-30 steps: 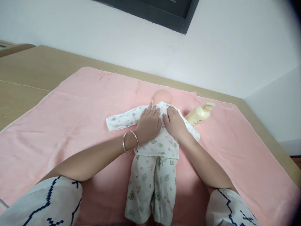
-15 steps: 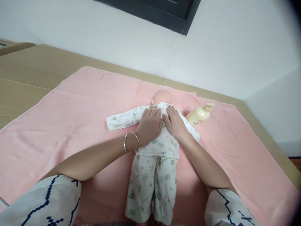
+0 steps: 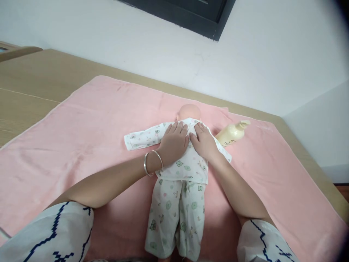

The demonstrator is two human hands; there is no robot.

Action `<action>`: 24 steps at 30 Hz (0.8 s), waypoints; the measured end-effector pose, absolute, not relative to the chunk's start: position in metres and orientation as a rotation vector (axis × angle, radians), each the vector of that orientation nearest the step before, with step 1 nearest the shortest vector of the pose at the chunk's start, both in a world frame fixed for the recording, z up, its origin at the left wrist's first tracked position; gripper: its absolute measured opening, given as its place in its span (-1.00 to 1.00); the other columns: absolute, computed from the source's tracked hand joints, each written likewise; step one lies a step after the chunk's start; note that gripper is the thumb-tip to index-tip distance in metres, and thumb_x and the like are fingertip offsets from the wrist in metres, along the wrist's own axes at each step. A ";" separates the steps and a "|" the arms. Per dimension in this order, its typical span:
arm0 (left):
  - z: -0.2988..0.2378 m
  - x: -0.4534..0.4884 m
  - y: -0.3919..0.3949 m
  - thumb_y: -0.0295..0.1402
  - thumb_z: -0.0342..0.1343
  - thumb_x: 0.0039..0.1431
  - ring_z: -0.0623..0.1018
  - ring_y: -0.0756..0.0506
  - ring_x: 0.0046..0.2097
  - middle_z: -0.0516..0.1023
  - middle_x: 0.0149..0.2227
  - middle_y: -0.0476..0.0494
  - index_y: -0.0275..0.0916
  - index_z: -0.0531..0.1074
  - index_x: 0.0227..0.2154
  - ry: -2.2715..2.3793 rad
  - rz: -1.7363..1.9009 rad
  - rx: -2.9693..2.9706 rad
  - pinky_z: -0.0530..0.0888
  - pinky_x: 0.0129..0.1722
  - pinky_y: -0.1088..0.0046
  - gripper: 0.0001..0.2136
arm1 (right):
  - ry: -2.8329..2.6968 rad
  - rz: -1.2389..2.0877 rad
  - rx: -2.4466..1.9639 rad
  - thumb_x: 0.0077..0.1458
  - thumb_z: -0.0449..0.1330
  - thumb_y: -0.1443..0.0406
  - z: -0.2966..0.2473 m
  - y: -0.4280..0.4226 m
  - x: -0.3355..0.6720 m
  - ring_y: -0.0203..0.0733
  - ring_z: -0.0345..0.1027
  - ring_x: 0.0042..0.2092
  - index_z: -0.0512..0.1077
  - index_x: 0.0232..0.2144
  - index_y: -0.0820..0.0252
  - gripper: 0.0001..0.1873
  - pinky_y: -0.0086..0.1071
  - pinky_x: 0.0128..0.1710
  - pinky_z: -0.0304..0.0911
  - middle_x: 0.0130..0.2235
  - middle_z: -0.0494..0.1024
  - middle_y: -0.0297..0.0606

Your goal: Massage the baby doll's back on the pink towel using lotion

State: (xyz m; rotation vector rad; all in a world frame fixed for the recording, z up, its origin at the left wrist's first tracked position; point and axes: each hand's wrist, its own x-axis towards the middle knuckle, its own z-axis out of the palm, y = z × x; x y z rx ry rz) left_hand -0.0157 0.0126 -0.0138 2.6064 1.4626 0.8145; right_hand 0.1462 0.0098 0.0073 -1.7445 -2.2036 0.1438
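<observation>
A baby doll lies on a pink blanket, its bald head (image 3: 189, 111) toward the wall and its face hidden. It wears a white printed top (image 3: 191, 167) and matching trousers (image 3: 163, 218). My left hand (image 3: 174, 142) rests flat on the left of the doll's upper back, with a silver bangle (image 3: 146, 164) at the wrist. On the other side, my right hand (image 3: 203, 141) lies flat with its fingers stretched out. Neither hand grips anything. Right of my right hand lies a cream pump bottle (image 3: 231, 134), tilted on its side.
The pink blanket (image 3: 89, 120) covers much of a wooden surface (image 3: 29, 78). A white wall (image 3: 163, 54) rises behind it, with a dark frame (image 3: 191, 18) above. Part of a wooden piece (image 3: 19, 54) shows at the far left.
Both hands stay on the doll's back with almost no movement. The whole view has shifted very slightly.
</observation>
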 end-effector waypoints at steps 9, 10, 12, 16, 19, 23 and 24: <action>-0.010 -0.021 0.028 -0.37 -0.15 0.36 0.39 -0.35 0.27 0.42 0.23 -0.48 -0.46 0.36 0.15 1.421 0.755 2.622 0.31 0.28 -0.04 -0.59 | -2.237 -0.009 -1.794 0.37 -0.16 0.29 0.011 -0.025 0.123 0.27 0.18 0.36 0.28 0.27 0.57 -0.42 0.07 0.34 0.11 0.27 0.38 0.27; -0.011 -0.019 0.025 -0.35 -0.15 0.38 0.37 -0.36 0.29 0.40 0.24 -0.48 -0.45 0.34 0.17 1.453 0.779 2.605 0.30 0.29 -0.05 -0.58 | -2.230 0.015 -1.785 0.37 -0.16 0.29 0.012 -0.023 0.125 0.25 0.18 0.36 0.30 0.26 0.54 -0.43 0.07 0.34 0.13 0.27 0.38 0.24; -0.014 -0.015 0.014 -0.32 -0.16 0.40 0.32 -0.37 0.33 0.36 0.28 -0.47 -0.42 0.29 0.22 1.516 0.833 2.585 0.26 0.32 -0.08 -0.57 | -2.204 0.080 -1.748 0.36 -0.16 0.30 0.011 -0.012 0.132 0.20 0.17 0.37 0.32 0.23 0.48 -0.46 0.07 0.34 0.14 0.29 0.38 0.18; -0.015 -0.010 -0.004 -0.31 -0.12 0.40 0.28 -0.39 0.37 0.33 0.31 -0.47 -0.42 0.30 0.22 1.534 0.845 2.600 0.23 0.35 -0.05 -0.57 | -2.181 0.155 -1.671 0.33 -0.09 0.25 0.006 0.011 0.146 0.15 0.17 0.36 0.37 0.16 0.45 -0.49 0.07 0.39 0.04 0.28 0.38 0.16; -0.013 -0.013 0.004 -0.32 -0.11 0.38 0.28 -0.35 0.37 0.34 0.31 -0.41 -0.38 0.30 0.22 1.476 0.842 2.568 0.22 0.36 -0.05 -0.57 | -2.172 0.128 -1.700 0.35 -0.14 0.25 0.004 0.007 0.143 0.17 0.11 0.39 0.32 0.22 0.51 -0.44 0.11 0.40 0.00 0.31 0.33 0.19; -0.012 -0.021 0.026 -0.36 -0.11 0.32 0.38 -0.33 0.27 0.44 0.22 -0.40 -0.40 0.37 0.12 1.398 0.825 2.503 0.29 0.29 -0.05 -0.61 | -2.193 0.068 -1.707 0.36 -0.16 0.28 0.009 -0.017 0.129 0.18 0.07 0.42 0.29 0.28 0.47 -0.42 0.12 0.39 0.06 0.33 0.32 0.10; -0.014 -0.022 0.030 -0.36 -0.11 0.31 0.39 -0.34 0.26 0.45 0.21 -0.41 -0.41 0.38 0.10 1.395 0.840 2.490 0.29 0.29 -0.05 -0.61 | -2.208 0.066 -1.697 0.35 -0.13 0.28 0.011 -0.022 0.127 0.18 0.08 0.41 0.31 0.27 0.46 -0.43 0.10 0.39 0.08 0.33 0.34 0.07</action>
